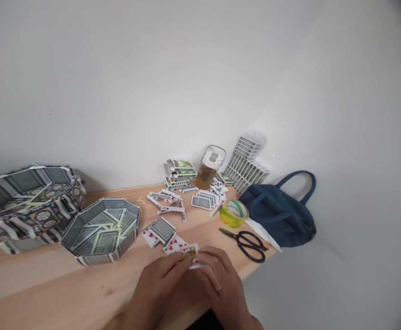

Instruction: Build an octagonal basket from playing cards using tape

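Between my two hands is a face-up playing card (194, 255) with a coloured court figure. My left hand (164, 279) has its thumb and fingers closed on the card's left side. On the opposite side, my right hand (221, 279) grips the card's right edge with curled fingers. Just beyond lie a red heart card (174, 244) and a grey-backed card (163, 230), the latter overlapping more heart cards. An octagonal tray made of folded cards (126, 250) stands to the left of my hands.
Black-handled scissors (246, 243) and a yellow tape roll (229, 215) lie to the right, near a blue bag (276, 215). Behind are a bottle of brown liquid (205, 174), stacked card boxes (179, 173) and loose cards (200, 201). A larger card basket (45, 215) stands far left.
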Motion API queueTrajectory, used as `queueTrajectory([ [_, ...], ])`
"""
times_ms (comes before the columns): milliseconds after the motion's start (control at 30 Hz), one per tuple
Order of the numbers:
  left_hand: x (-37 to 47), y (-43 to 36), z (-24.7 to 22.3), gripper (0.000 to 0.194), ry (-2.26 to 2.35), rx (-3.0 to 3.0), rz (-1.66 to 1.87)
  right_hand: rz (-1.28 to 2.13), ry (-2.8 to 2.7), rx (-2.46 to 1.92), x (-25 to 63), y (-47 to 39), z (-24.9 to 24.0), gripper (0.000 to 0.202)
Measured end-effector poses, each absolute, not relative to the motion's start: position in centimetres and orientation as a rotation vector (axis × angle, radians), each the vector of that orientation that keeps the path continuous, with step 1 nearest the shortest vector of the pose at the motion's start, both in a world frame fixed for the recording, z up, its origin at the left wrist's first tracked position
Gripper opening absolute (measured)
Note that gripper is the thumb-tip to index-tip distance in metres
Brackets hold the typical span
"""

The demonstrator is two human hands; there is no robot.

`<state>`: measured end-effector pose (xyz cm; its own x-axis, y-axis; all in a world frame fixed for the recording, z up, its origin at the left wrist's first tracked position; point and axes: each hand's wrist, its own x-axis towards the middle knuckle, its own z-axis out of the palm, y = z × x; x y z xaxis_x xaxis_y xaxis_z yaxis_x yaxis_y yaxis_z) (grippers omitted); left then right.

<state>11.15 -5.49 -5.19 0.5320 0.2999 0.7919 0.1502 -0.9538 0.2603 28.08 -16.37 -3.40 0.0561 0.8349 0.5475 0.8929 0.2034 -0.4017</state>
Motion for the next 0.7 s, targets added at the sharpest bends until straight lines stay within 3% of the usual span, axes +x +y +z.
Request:
queueTrajectory([
  [133,11.9,-5.9,-5.7,0.030,0.394,2.635,1.168,-0.111,-1.811,-1.630,28.2,-17.0,-3.5,0.014],
  [333,12.4,-6.7,-7.0,0.031,0.479,2.741,0.759,-0.122,-1.831,-1.648,28.6,-18.0,-4.7,0.012],
  [700,12.8,-6.9,-8.1,0.014,0.417,2.760,0.787,-0.056,-1.817,-1.719,28.2,-17.8,-5.9,0.020],
])
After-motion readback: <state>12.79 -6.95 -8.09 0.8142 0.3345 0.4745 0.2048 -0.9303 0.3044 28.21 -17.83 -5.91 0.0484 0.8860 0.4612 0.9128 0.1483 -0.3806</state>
